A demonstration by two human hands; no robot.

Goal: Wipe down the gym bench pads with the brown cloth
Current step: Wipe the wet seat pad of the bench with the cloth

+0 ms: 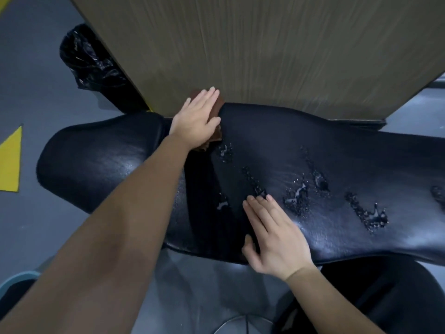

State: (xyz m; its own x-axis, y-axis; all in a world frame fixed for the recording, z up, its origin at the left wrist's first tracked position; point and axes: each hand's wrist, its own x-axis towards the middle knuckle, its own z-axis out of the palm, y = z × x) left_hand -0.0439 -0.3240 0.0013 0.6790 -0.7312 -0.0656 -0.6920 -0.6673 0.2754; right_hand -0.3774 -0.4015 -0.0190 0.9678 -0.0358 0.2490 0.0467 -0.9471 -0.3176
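Head view: the left hand (196, 121) lies flat on the folded brown cloth (218, 106), its fingers (209, 97) straight and close together, curled round nothing, pressing the cloth onto the far edge of the long back pad (337, 153) of the black bench. The cloth sits right where the pad meets a wooden panel (265, 44). The flat palm probably spreads the pressure so the whole cloth drags evenly.

The right hand (277, 237) rests open on the near side of the same pad, fingers (260, 208) extended and thumb hooked towards the near edge. It holds nothing, and looks placed there to brace the body while the other arm reaches across.

Beaded wet patches (296, 194) are scattered over the pad to the right of the cloth, so most of the wiping seems yet to come. The seat pad (96, 153) lies left of the forearm, and a black plastic bag (89, 61) sits on the floor beyond it.
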